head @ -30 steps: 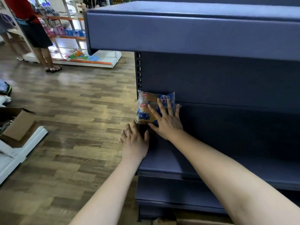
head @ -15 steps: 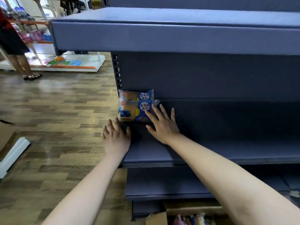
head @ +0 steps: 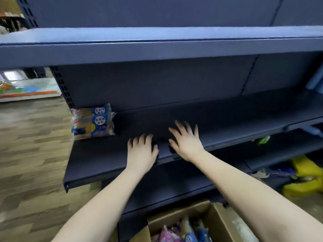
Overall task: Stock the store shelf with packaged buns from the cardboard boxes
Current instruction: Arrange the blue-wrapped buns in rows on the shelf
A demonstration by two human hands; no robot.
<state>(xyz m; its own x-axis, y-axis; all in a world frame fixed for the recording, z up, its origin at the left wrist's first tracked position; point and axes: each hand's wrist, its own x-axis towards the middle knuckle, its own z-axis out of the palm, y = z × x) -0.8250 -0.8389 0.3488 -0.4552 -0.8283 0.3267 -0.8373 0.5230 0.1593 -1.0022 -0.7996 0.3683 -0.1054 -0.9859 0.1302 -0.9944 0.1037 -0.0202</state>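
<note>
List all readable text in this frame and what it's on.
"蓝莓味 面包": round white label on the front bun pack at the left end of the shelf.
"蓝莓味 面包": same label on the rear bun pack, upright behind it.
Red logo at each pack's top left: too blurred to read.
Small print under the front label: too small to read.
Labels on the packs in the cardboard box: blurred, unreadable.

Plain dark navy shelf [head: 97, 159]. Left of the left hand [head: 141, 151], bun packets [head: 93, 126] in blue and tan (round blue labels, white lettering). Brown wood-plank patterned floor [head: 31, 154]; tan cardboard box [head: 215, 222] below it.
</note>
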